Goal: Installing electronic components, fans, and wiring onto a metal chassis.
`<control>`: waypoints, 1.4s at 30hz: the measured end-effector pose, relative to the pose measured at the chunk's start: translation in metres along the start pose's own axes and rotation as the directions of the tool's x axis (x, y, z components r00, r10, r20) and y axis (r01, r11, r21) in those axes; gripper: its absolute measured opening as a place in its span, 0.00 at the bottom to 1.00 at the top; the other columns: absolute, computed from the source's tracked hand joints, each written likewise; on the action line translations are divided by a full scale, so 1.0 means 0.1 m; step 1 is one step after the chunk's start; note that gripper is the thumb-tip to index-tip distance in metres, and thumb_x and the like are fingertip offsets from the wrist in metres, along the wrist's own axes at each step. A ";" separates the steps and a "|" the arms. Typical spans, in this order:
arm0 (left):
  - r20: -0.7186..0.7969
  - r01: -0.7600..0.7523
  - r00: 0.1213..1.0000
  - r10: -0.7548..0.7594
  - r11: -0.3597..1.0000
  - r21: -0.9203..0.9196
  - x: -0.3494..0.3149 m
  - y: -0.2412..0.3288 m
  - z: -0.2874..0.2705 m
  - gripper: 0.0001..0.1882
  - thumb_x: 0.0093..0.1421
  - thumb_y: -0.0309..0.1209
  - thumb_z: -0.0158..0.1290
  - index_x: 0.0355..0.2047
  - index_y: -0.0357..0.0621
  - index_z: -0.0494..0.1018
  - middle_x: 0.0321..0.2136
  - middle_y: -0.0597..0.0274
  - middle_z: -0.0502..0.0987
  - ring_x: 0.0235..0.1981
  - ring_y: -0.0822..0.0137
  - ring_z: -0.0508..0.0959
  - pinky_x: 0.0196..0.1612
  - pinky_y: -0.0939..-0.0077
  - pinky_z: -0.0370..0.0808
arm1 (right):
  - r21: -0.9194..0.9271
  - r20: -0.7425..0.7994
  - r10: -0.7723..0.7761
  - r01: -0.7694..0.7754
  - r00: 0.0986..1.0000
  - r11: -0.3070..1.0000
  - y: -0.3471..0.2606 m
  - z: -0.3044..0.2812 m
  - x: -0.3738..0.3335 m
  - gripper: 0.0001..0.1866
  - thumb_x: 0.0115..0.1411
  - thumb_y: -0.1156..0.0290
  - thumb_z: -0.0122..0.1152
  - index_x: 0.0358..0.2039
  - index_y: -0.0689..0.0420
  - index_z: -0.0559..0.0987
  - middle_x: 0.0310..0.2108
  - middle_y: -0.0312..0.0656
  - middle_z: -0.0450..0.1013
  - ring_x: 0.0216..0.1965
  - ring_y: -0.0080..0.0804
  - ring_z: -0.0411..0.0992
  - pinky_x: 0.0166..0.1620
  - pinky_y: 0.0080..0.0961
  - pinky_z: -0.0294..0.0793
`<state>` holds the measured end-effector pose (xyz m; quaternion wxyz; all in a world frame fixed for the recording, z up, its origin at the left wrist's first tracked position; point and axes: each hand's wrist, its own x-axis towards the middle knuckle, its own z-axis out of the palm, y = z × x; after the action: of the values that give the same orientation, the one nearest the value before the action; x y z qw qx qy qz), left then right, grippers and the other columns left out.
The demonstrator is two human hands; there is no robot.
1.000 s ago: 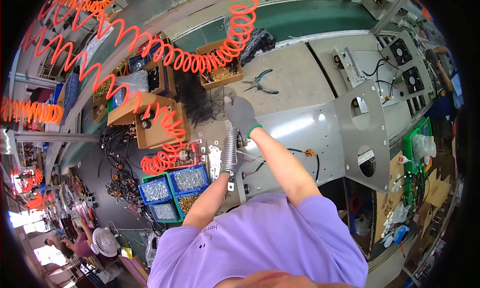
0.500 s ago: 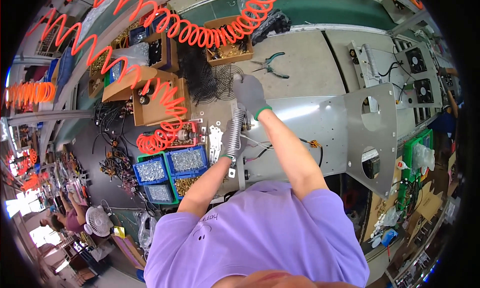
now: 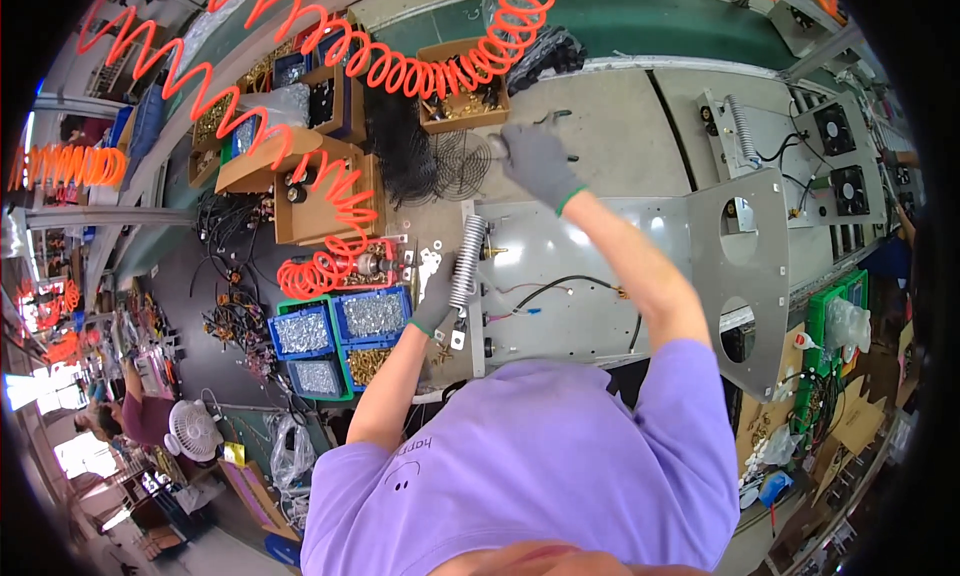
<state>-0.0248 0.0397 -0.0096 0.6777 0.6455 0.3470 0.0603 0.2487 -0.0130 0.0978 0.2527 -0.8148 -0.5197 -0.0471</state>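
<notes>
A silvery coil spring stands along the left edge of a grey sheet-metal chassis. My left hand, in a grey glove, is closed around the spring's left side, its fingers partly hidden. Farther off, my gloved right hand is over the pliers, covering most of them; only the handle ends show. At its fingertips is a small pale, rounded thing that I cannot make out. Beside that hand lie black wire fan guards. Cables lie inside the chassis.
Blue bins of small metal parts sit left of my left hand, near white pieces and a power tool. Cardboard boxes stand beyond. An orange coiled hose hangs overhead. At right, a second chassis carries fans.
My right hand has moved right and slightly away from me, over the pliers. My left hand has shifted left at the spring, showing more of its glove.
</notes>
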 end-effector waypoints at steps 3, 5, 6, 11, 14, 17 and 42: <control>0.002 0.111 0.994 -0.113 0.974 -0.198 -0.15 0.57 0.14 0.16 0.65 0.34 0.39 0.43 0.34 0.69 0.28 0.64 0.74 0.27 0.75 0.73 0.29 0.83 0.72 | -0.083 0.217 -0.082 0.102 0.973 0.991 0.72 0.56 0.15 0.11 0.58 0.62 0.49 0.35 0.56 0.70 0.24 0.45 0.74 0.27 0.45 0.74 0.32 0.42 0.71; -0.139 0.116 0.978 -0.157 0.958 -0.262 -0.15 0.81 0.21 0.17 0.66 0.37 0.39 0.40 0.35 0.71 0.25 0.67 0.72 0.24 0.78 0.71 0.27 0.84 0.69 | -0.100 0.297 -0.096 0.131 0.950 0.986 0.84 0.71 0.27 0.12 0.57 0.62 0.51 0.36 0.56 0.70 0.27 0.46 0.73 0.30 0.46 0.73 0.34 0.42 0.71; -0.146 0.124 0.975 -0.165 0.958 -0.257 -0.15 0.82 0.19 0.17 0.66 0.37 0.39 0.40 0.35 0.71 0.25 0.67 0.72 0.24 0.78 0.71 0.27 0.84 0.69 | -0.133 0.372 -0.098 0.157 0.923 0.979 0.87 0.78 0.28 0.13 0.56 0.62 0.52 0.38 0.56 0.70 0.30 0.47 0.73 0.33 0.46 0.73 0.36 0.42 0.72; -0.103 0.292 0.948 -0.300 0.953 -0.081 -0.13 0.89 0.24 0.21 0.65 0.46 0.41 0.32 0.39 0.72 0.22 0.69 0.71 0.23 0.78 0.70 0.26 0.85 0.67 | 0.003 0.331 -0.056 0.059 0.942 0.998 0.70 0.93 0.06 0.17 0.54 0.61 0.55 0.42 0.55 0.70 0.40 0.49 0.69 0.41 0.47 0.70 0.42 0.41 0.71; -0.059 0.299 0.949 -0.311 0.942 -0.156 -0.15 0.92 0.31 0.22 0.64 0.47 0.42 0.38 0.38 0.69 0.20 0.68 0.70 0.18 0.78 0.70 0.20 0.83 0.68 | 0.195 0.254 0.097 -0.149 0.962 0.969 0.50 0.66 -0.23 0.18 0.54 0.60 0.55 0.43 0.54 0.71 0.42 0.48 0.68 0.43 0.46 0.69 0.44 0.40 0.70; -0.087 0.345 0.929 -0.360 0.926 -0.151 -0.15 1.00 0.37 0.25 0.63 0.48 0.44 0.45 0.36 0.66 0.19 0.67 0.69 0.14 0.76 0.70 0.13 0.81 0.68 | 0.407 0.185 0.257 -0.312 0.948 0.858 0.37 0.44 -0.73 0.16 0.55 0.61 0.54 0.42 0.54 0.72 0.40 0.45 0.69 0.39 0.41 0.72 0.40 0.37 0.71; -0.477 -0.108 0.879 -0.010 0.970 -0.220 -0.51 0.38 0.33 0.16 0.62 0.40 0.42 0.34 0.39 0.69 0.23 0.66 0.69 0.21 0.77 0.68 0.23 0.81 0.66 | 0.574 0.216 0.976 -0.813 0.031 -0.101 1.14 -1.17 -4.86 0.12 0.56 0.66 0.57 0.37 0.58 0.76 0.26 0.40 0.73 0.27 0.27 0.70 0.33 0.26 0.71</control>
<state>-0.0312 -0.0082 0.0431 0.6433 0.5331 0.4757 0.2750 0.1485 -0.5050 -0.0076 0.5085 -0.8083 0.2363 0.1796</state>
